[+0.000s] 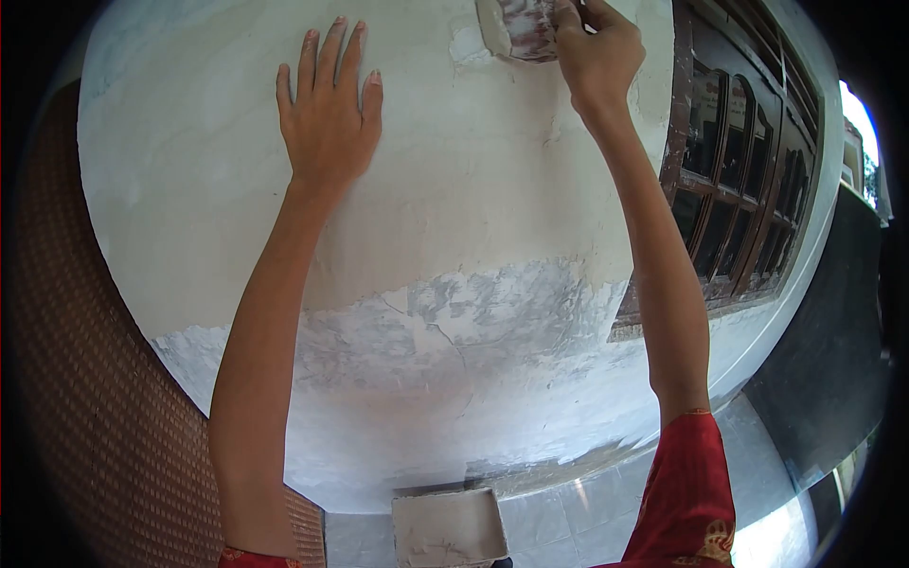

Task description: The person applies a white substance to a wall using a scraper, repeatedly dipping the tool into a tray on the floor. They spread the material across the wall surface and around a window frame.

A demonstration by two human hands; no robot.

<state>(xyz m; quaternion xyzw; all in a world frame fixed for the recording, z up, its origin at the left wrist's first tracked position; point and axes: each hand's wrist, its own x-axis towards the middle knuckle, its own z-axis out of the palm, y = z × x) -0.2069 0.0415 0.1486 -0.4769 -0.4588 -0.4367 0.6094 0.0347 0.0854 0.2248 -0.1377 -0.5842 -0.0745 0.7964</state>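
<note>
My left hand (329, 123) lies flat against the pale wall (454, 189), its fingers spread and holding nothing. High on the same wall, my right hand (601, 57) is closed around a putty scraper (530, 30). White paste is smeared over the scraper's dark reddish face, and its top is cut off by the frame edge. Just left of the scraper, a fresh whitish patch (469, 44) shows on the wall. Lower down, the wall's coating ends in a ragged edge above a rough grey-white band (473, 322) with cracks.
On the grey tiled floor (559, 521) stands a rectangular tray (450, 530) with pale paste in it. A brown wooden window (734, 151) with glass panes is set into the wall at right. A brown woven-looking surface (104, 379) borders the wall at left.
</note>
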